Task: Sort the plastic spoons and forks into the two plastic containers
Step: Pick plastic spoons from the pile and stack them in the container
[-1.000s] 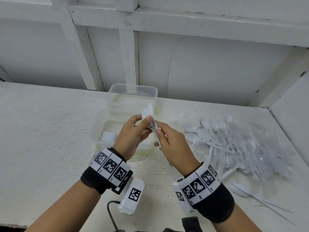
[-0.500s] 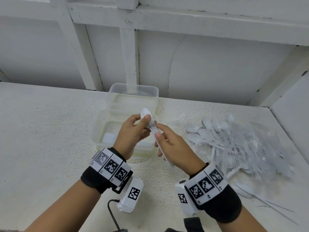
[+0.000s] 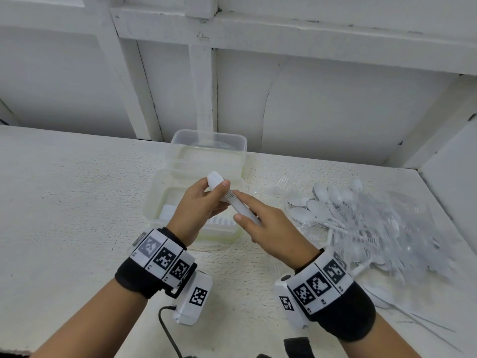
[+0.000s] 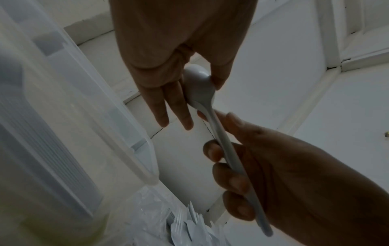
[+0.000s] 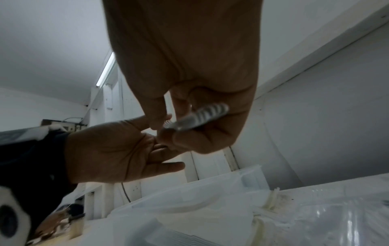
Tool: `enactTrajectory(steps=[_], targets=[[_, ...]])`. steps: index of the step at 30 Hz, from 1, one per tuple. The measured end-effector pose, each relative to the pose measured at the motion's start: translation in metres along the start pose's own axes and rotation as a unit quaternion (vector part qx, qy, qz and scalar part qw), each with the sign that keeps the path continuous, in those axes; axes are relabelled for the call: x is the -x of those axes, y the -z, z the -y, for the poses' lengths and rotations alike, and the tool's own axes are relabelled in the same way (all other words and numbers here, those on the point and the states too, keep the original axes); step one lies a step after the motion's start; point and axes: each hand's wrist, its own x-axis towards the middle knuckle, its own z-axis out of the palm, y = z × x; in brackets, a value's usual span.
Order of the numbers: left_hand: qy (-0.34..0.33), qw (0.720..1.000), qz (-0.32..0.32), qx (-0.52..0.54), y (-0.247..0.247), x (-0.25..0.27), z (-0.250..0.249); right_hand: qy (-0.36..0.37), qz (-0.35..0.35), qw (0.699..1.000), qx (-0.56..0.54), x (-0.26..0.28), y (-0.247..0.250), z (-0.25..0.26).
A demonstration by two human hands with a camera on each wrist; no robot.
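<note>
Bare table (image 3: 64, 202) across frame left; cutlery pile (image 3: 374, 223) crowding right edge. Spoon stack (image 3: 232, 200) at centre above near container (image 3: 154, 202), bowls pinched by left hand (image 3: 198, 210), handles gripped by right hand (image 3: 273, 228).

Bare table (image 3: 64, 215) left; containers (image 3: 206, 151) ahead, cutlery pile (image 3: 374, 223) crowds the right

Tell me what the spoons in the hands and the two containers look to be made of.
Spoons: opaque white plastic, smooth with a slight sheen on the bowl; thin stacked edges suggest light moulded pieces.
Near container and far container: clear, faintly cloudy plastic; the table shows through their walls, and the rims look rounded and moulded.
</note>
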Motion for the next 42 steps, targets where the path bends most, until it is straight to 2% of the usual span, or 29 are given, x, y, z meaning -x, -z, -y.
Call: enactTrajectory(steps=[3, 5, 7, 9, 11, 14, 15, 18, 22, 24, 29, 34, 42], targets=[[-0.023, 1.000, -0.016, -0.002, 0.006, 0.001, -0.005, 0.035, -0.016, 0.997, 0.073, -0.010, -0.006, 0.005], [-0.036, 0.999, -0.027, -0.028, 0.012, 0.002, -0.009, 0.044, -0.024, 0.995, 0.084, -0.021, -0.010, 0.007], [-0.049, 0.991, -0.032, -0.123, 0.022, 0.001, -0.015, 0.052, -0.024, 0.995, 0.081, -0.034, -0.012, 0.012], [-0.060, 0.960, -0.043, -0.268, 0.038, -0.003, -0.017, 0.058, -0.024, 0.995, 0.076, -0.049, -0.013, 0.013], [-0.058, 0.918, -0.089, -0.381, 0.059, -0.011, -0.013, 0.045, -0.006, 0.995, 0.084, -0.067, -0.014, 0.011], [-0.043, 0.847, -0.154, -0.506, 0.095, -0.024, 0.002, 0.016, 0.054, 0.992, 0.112, -0.092, -0.021, 0.008], [-0.023, 0.839, -0.161, -0.520, 0.103, -0.026, 0.007, 0.011, 0.074, 0.989, 0.125, -0.099, -0.024, 0.008], [0.068, 0.857, -0.151, -0.488, 0.116, -0.030, 0.019, 0.006, 0.135, 0.971, 0.199, -0.114, -0.036, 0.006], [0.115, 0.886, -0.129, -0.429, 0.122, -0.030, 0.025, 0.004, 0.196, 0.946, 0.260, -0.120, -0.048, 0.004], [0.123, 0.902, -0.135, -0.391, 0.122, -0.030, 0.026, -0.006, 0.221, 0.937, 0.272, -0.120, -0.052, 0.002], [0.126, 0.915, -0.146, -0.354, 0.120, -0.029, 0.024, -0.021, 0.243, 0.932, 0.267, -0.117, -0.052, -0.001], [0.130, 0.919, -0.148, -0.342, 0.119, -0.027, 0.021, -0.006, 0.259, 0.928, 0.269, -0.113, -0.049, 0.002], [0.130, 0.918, -0.148, -0.345, 0.119, -0.027, 0.021, -0.028, 0.252, 0.930, 0.265, -0.116, -0.055, -0.003]])
